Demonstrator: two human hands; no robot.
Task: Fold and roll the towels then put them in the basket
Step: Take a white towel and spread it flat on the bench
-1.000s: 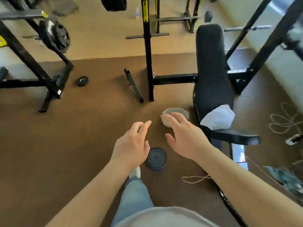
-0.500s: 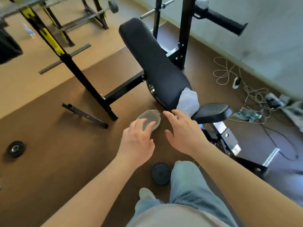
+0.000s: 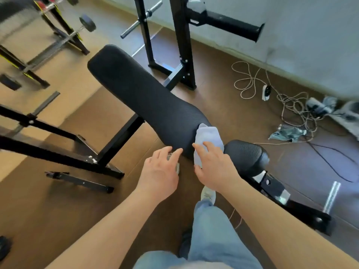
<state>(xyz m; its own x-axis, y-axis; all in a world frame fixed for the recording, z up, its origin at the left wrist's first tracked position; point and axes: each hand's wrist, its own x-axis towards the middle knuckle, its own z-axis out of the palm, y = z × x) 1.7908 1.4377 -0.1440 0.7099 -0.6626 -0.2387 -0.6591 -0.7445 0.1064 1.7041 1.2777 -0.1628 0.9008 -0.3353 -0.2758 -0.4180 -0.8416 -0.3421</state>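
Observation:
A pale blue-white towel (image 3: pixel 207 135) lies draped over the low end of the black padded bench (image 3: pixel 139 94), in the gap before the seat pad (image 3: pixel 246 156). My right hand (image 3: pixel 213 166) reaches over it with spread, relaxed fingers; whether it touches the cloth I cannot tell. My left hand (image 3: pixel 161 171) hovers beside it, fingers straight, holding nothing. A small grey basket (image 3: pixel 177 167) sits on the floor under the bench, almost wholly hidden behind my left hand.
Black rack uprights (image 3: pixel 182 43) stand behind the bench. A tangle of cables (image 3: pixel 287 105) and a crumpled grey-green cloth (image 3: pixel 287 133) lie on the brown floor at the right. Another black frame (image 3: pixel 58 150) stands at the left. My leg and shoe (image 3: pixel 207 195) are below my hands.
I have stepped closer and turned right; the bench and towel now fill the middle. Both hands have moved forward, the right one over the towel, the left one over the basket.

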